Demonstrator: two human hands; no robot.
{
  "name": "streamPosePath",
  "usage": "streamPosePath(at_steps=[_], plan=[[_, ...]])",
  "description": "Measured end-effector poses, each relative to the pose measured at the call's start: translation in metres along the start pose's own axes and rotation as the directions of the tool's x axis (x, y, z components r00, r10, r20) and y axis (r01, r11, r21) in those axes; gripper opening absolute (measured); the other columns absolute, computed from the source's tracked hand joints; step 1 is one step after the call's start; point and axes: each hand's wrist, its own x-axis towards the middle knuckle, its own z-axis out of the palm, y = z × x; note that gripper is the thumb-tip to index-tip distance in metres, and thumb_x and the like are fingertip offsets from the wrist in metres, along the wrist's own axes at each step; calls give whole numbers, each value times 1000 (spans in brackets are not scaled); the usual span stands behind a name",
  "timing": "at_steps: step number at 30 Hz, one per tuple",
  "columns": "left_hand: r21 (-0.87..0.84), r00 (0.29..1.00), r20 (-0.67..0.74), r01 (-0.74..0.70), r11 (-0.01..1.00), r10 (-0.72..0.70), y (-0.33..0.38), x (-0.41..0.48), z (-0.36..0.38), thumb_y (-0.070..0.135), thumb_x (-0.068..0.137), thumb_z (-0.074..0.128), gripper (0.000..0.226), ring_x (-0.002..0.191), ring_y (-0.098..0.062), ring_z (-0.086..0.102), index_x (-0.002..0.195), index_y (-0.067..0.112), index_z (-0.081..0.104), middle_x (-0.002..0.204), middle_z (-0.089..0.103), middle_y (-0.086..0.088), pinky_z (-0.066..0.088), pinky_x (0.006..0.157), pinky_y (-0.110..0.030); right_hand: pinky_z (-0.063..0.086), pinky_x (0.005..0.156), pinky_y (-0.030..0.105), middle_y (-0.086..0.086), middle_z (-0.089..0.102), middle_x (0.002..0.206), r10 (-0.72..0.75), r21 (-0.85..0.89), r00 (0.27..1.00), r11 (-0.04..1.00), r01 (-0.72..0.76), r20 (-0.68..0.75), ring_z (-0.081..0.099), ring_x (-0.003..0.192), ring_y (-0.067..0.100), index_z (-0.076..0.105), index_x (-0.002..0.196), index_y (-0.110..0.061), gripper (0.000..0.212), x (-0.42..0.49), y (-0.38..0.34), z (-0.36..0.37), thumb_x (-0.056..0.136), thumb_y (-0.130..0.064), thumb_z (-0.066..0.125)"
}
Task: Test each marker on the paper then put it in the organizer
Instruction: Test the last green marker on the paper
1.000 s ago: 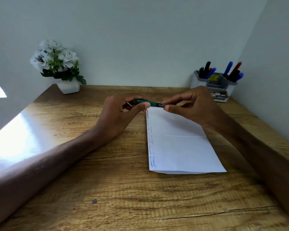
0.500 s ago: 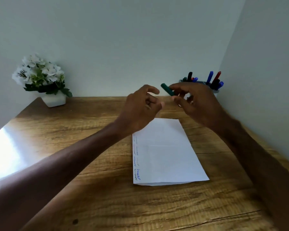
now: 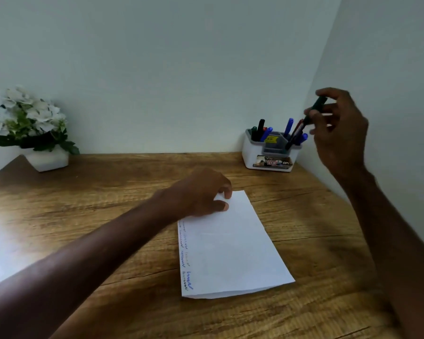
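Two hands, two different jobs. The right hand (image 3: 338, 128) is up in the air on the right, thumb and fingers pinched around the green marker (image 3: 319, 104). The marker is dark green and slim, tilted with its upper end poking out above the knuckles and its lower end aimed down-left. It's a bit motion-blurred, so I can't honestly say whether the cap is on. It hangs above and just right of the organizer (image 3: 251, 152), not in it yet.

The organizer is a white tub with a grey insert and a sticker on the front, tucked in the back right corner of the desk (image 3: 108, 192). Other markers (image 3: 289, 126) already stand in it, black, blue and red.

The left hand (image 3: 201, 192) is down low, fingers loosely bent and gripping nothing, fingertips resting on the far left corner of the paper (image 3: 230, 248). The sheet lies flat mid-desk with scribbles (image 3: 186, 272) running down its left edge. A white flower pot (image 3: 48, 160) sits back left.

Compared to half a second ago, both hands were up together over the top of the paper, close to each other, with the marker at the right fingertips. Since then the right has swung out toward the organizer and the left has dropped onto the sheet. A second ago both were holding the marker.
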Motion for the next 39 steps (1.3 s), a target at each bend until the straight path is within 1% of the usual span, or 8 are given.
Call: streamPosePath(at_steps=[3, 7, 11, 18, 27, 33, 37, 39], plan=[[19, 1000, 10, -2, 1000, 2, 0, 1, 0, 37, 95, 69, 28, 92, -1, 45, 122, 25, 69, 129, 63, 8, 33, 79, -18, 64, 73, 34, 6, 74, 104, -53, 9, 996, 999, 54, -67, 75, 93, 13, 58, 130, -16, 30, 21, 3, 1, 99, -15, 56], [-22, 1000, 15, -15, 1000, 15, -3, 1, -2, 36, 95, 70, 28, 88, 1, 44, 121, 24, 70, 127, 64, 8, 30, 70, -9, 61, 64, 26, 6, 71, 102, -89, 27, 990, 995, 93, -112, 76, 88, 12, 60, 127, -12, 29, 49, 3, 6, 99, -15, 55], [-7, 1000, 20, -2, 1000, 2, -4, 1, 1, 37, 95, 69, 29, 94, -1, 44, 122, 26, 68, 130, 62, 9, 33, 82, -20, 61, 65, 26, 10, 71, 102, -125, -53, 984, 991, 119, -126, 74, 87, 12, 62, 123, -12, 26, 71, 16, 13, 98, -12, 55], [-34, 1000, 13, 4, 999, -4, -4, 0, 3, 35, 94, 71, 27, 93, -1, 44, 119, 27, 69, 129, 63, 10, 33, 83, -20, 61, 83, 43, 10, 76, 89, -60, -216, 997, 974, 71, 57, 76, 82, 20, 66, 114, -15, 19, 69, 55, 21, 96, -15, 59], [-36, 1000, 14, 4, 999, -3, -2, 0, 1, 34, 95, 70, 28, 95, -2, 44, 122, 25, 69, 130, 63, 7, 32, 84, -20, 59, 88, 42, 4, 78, 104, -54, -319, 992, 944, 89, 118, 75, 89, 18, 73, 110, -15, 18, 51, 74, 21, 95, -22, 66], [-45, 1000, 9, 3, 999, -2, -3, -1, 1, 34, 95, 69, 28, 96, -1, 44, 122, 25, 69, 130, 62, 8, 33, 85, -20, 53, 98, 45, 15, 78, 108, -71, -369, 969, 916, 158, 238, 72, 104, 30, 78, 108, -4, 21, 36, 83, 24, 98, -17, 65], [-29, 1000, 11, -7, 1000, 7, -4, 0, 3, 35, 96, 69, 29, 96, -2, 43, 123, 25, 68, 130, 62, 8, 33, 85, -20, 53, 86, 46, 21, 77, 96, -131, -360, 960, 908, 216, 246, 70, 90, 37, 77, 102, 1, 29, 31, 77, 24, 102, -18, 55], [-28, 1000, 15, -7, 1000, 7, -6, 1, 3, 35, 96, 68, 29, 97, -2, 44, 123, 26, 68, 131, 61, 8, 33, 85, -21, 53, 90, 48, 22, 76, 101, -113, -361, 964, 911, 198, 242, 70, 95, 39, 76, 107, 1, 32, 28, 76, 26, 103, -21, 53]])
